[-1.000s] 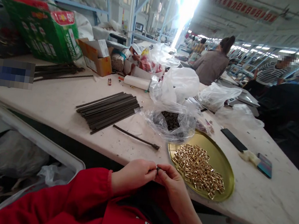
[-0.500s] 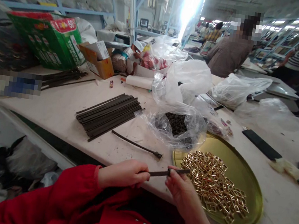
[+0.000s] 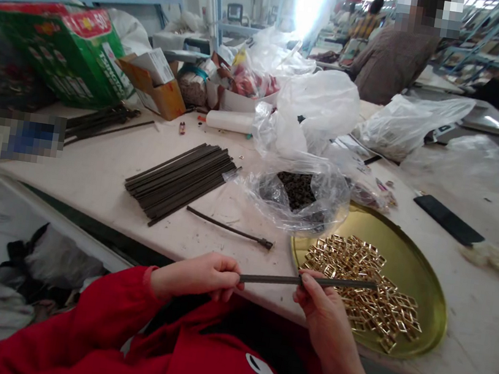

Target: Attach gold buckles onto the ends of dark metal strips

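A dark brown strap (image 3: 270, 279) stretches between my hands at the table's near edge. My left hand (image 3: 209, 275) pinches its left end. With thumb and fingers, my right hand (image 3: 318, 296) grips it farther along, and the free end sticks out to the right over the tray. A small dark piece, perhaps a loop, shows at the right fingertips, mostly hidden. Gold metal buckles (image 3: 361, 283) lie heaped on the round gold tray (image 3: 426, 280). Just beyond my hands lies another strap (image 3: 229, 229) with a fitting at its right end. A stack of straps (image 3: 178, 180) lies farther back.
A clear plastic bag (image 3: 320, 212) of small dark pieces stands behind the tray. At the back left are a green box (image 3: 59, 55) and an orange carton (image 3: 164, 97). A black bar-shaped item (image 3: 447, 218) lies right. A person (image 3: 395, 59) is farther off.
More of the strap now extends to the right past my right hand. My right hand has shifted slightly right, and the gap between my hands is wider. The camera view has shifted a little.
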Available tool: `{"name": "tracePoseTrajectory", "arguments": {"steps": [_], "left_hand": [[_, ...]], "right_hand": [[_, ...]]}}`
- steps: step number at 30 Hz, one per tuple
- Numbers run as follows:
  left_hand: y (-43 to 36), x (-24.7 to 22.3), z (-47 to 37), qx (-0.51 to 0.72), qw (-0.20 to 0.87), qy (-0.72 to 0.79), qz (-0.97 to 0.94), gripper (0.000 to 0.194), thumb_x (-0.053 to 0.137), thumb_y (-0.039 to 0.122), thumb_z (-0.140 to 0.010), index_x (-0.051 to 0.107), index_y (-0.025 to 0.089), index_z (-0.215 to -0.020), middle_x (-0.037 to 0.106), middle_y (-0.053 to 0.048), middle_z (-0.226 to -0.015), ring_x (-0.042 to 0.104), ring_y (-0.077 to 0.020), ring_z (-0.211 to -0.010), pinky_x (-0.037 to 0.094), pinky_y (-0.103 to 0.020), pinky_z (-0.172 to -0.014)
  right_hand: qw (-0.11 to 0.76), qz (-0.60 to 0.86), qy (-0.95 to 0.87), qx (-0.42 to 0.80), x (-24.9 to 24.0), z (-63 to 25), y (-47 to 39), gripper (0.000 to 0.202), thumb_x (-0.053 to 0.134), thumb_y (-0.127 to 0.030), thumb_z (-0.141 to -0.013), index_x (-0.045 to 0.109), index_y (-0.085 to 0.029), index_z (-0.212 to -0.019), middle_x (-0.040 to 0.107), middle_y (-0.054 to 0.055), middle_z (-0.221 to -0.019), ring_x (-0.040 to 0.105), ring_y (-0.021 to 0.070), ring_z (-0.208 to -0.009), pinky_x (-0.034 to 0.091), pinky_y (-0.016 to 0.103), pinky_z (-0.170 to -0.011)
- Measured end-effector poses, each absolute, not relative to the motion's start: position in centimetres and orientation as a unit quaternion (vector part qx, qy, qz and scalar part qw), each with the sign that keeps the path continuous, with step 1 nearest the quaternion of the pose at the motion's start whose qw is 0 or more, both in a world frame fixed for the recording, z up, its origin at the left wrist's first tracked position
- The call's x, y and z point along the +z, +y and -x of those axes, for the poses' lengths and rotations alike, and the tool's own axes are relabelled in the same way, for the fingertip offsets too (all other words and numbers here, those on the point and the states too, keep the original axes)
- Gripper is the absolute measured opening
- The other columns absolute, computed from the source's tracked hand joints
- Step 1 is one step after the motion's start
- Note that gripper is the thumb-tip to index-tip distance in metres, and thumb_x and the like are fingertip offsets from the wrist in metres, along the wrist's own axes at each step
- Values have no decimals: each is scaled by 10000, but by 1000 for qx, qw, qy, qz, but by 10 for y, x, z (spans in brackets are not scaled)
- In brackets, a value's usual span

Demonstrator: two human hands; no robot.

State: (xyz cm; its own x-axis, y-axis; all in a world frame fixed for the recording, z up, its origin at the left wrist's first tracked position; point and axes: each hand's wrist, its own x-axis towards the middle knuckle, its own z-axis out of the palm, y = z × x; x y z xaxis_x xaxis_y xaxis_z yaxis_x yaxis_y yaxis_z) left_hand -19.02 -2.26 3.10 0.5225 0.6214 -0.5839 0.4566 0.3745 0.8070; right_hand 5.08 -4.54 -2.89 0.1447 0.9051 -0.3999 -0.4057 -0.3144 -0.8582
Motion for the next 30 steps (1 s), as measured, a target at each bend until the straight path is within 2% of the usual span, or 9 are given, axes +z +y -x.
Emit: {"name": "tracePoseTrajectory", "arguments": {"steps": [6,14,18,22,24,27,28,30], "left_hand": [[-36,23,201,66,706,482,-514,194,438,171,-667,564,149,-813,548,48,-575,449,-64,-485,351,-164,-486],[-44,21,212,83,713,477,-507,207,442,192,-681,573,147,-834,526,49,-568,439,-68,-486,352,-171,-490],[-45,18,214,71,693,496,-518,190,457,280,-737,545,143,-833,508,48,-557,423,-72,-479,344,-175,-478],[-40,11,204,48,669,486,-560,289,460,399,-783,541,131,-856,528,26,-596,478,-97,-522,378,-200,-510],[-38,11,190,60,670,469,-573,355,459,413,-792,528,118,-976,563,3,-678,522,-114,-589,415,-219,-569],[-35,14,168,96,680,443,-577,487,434,417,-814,396,140,-1213,574,-6,-770,528,-113,-594,427,-226,-572],[-33,15,163,105,671,438,-589,461,412,412,-825,412,147,-1202,567,-1,-761,517,-110,-584,419,-222,-559],[-31,17,159,108,635,435,-629,347,372,389,-842,530,149,-1038,547,5,-722,495,-111,-599,404,-216,-564]], "right_hand": [[541,544,-231,598,-36,-49,-54,252,750,-331,-606,643,-188,-785,510,-48,-559,447,76,-483,404,183,-440],[536,545,-218,607,-35,-40,-57,271,762,-334,-594,637,-188,-786,514,-55,-569,443,57,-499,395,158,-469],[525,545,-258,601,-28,-33,-57,275,721,-369,-639,611,-184,-810,494,-60,-531,437,80,-494,377,202,-490],[504,547,-306,594,-24,-24,-57,260,666,-389,-689,590,-172,-811,475,-67,-497,416,82,-497,347,211,-512],[489,551,-313,599,-23,-15,-58,276,664,-399,-684,573,-174,-817,469,-72,-505,410,81,-495,341,209,-507],[455,536,-335,628,-21,-2,-62,336,683,-443,-649,544,-181,-807,466,-75,-522,412,84,-487,339,212,-486],[446,528,-346,634,-20,0,-63,351,668,-473,-656,542,-180,-801,474,-68,-530,420,88,-489,342,215,-484],[450,531,-366,618,-21,-4,-62,381,595,-540,-704,549,-173,-798,493,-50,-546,446,99,-504,356,226,-496]]}}
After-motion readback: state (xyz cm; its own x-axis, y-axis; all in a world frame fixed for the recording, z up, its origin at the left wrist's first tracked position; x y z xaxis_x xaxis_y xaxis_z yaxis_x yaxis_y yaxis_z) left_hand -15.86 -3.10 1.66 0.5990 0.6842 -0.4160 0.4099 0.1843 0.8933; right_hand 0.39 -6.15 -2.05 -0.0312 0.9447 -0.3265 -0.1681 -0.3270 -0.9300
